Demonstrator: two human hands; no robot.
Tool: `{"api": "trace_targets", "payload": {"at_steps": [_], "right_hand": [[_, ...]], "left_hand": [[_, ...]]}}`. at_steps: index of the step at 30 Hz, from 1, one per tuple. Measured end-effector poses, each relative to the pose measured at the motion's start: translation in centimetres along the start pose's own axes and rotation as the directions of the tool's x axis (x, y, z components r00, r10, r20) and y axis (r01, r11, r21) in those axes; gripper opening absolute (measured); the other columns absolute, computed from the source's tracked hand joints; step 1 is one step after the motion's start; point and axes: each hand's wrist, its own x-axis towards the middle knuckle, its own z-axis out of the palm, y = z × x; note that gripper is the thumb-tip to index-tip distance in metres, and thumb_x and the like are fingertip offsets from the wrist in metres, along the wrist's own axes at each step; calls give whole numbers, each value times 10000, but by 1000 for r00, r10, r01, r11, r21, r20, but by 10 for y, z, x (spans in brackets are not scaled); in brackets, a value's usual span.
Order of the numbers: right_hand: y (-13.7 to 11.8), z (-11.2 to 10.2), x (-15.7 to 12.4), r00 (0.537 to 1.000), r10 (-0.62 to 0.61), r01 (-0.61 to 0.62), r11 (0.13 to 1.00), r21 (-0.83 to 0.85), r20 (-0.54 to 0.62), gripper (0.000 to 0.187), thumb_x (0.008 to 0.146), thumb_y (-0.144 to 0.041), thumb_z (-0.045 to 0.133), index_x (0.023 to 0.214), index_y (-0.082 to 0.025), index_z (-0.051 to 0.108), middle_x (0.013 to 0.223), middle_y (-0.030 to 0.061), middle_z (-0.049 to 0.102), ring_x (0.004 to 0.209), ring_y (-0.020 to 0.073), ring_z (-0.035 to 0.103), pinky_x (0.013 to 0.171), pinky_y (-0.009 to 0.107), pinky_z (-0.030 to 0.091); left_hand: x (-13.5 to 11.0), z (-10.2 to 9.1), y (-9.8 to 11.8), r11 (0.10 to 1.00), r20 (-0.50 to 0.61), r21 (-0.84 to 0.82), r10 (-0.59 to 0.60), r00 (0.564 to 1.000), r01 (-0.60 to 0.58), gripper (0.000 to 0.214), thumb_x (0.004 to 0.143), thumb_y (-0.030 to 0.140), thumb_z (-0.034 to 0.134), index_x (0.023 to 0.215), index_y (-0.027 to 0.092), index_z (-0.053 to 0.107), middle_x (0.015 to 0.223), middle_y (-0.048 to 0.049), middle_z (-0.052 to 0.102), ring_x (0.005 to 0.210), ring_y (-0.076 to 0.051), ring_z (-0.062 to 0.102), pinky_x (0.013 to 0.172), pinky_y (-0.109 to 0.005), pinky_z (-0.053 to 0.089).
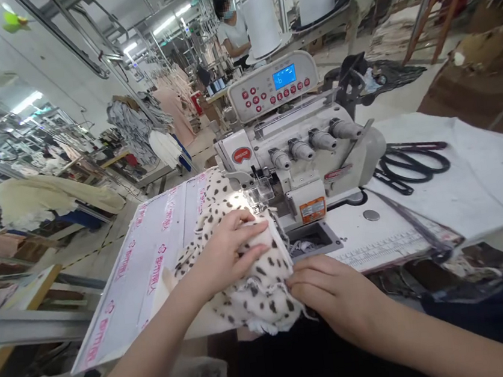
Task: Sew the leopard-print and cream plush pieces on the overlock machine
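Left hand point(231, 251) lies with its fingers loosely spread over a bunched cloth point(268, 300). At the cloth's four o'clock edge, the right hand point(324, 289) has its fingers curled close together; its thumb is hidden, so whether it pinches cannot be told. Soft, cream and dark-spotted, the cloth lies on the worktop point(351, 231), with the sewing machine point(308, 173) at its one o'clock. A red badge point(242, 155) and an orange label point(312, 209) mark the smooth white casing, their lettering blurred. At the machine's twelve o'clock, a blue screen point(284, 76) shows perhaps "6" or "b". Blurred pink printing point(156, 273) repeats at nine o'clock from the cloth; black-handled scissors point(389, 179) lie at two.
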Motion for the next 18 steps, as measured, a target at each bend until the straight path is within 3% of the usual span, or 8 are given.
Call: {"api": "trace_targets", "payload": {"at_steps": [4, 10, 14, 18], "right_hand": [[8, 1, 7, 999, 20, -21, 1000, 17, 27, 223, 820, -22, 389, 891, -158, 552, 879, 55, 613, 902, 180, 513, 811, 322, 431], [10, 0, 15, 996, 37, -37, 999, 10, -77, 219, 812, -18, 401, 856, -172, 551, 863, 23, 638, 942, 165, 513, 881, 350, 410], [9, -1, 15, 994, 21, -21, 1000, 2, -110, 242, 788, -1, 414, 844, -194, 549, 850, 0, 651, 1052, 169, 499, 1024, 424, 295], [9, 1, 13, 994, 32, -28, 999, 43, -102, 214, 813, -16, 424, 889, -175, 547, 895, 16, 648, 1051, 167, 504, 953, 366, 378]], "left_hand": [[5, 1, -5, 1000, -21, 17, 21, 1000, -21, 341, 841, 327, 514, 1175, 259, 514, 1117, -78, 445, 1010, -188, 459, 827, -361, 468], [-2, 18, 11, 994, -265, 108, -4, 964, 34, 265, 839, 222, 521, 1093, 147, 528, 1105, -79, 506, 1061, -171, 458, 924, -334, 426], [-5, 22, 7, 997, -261, 65, -17, 965, 35, 247, 836, 233, 531, 1071, 157, 533, 1115, -72, 515, 1064, -169, 470, 919, -325, 434], [-3, 19, -2, 999, -233, 33, -8, 972, 16, 245, 834, 255, 539, 1063, 168, 537, 1104, -69, 516, 1037, -163, 487, 890, -307, 448]]}}
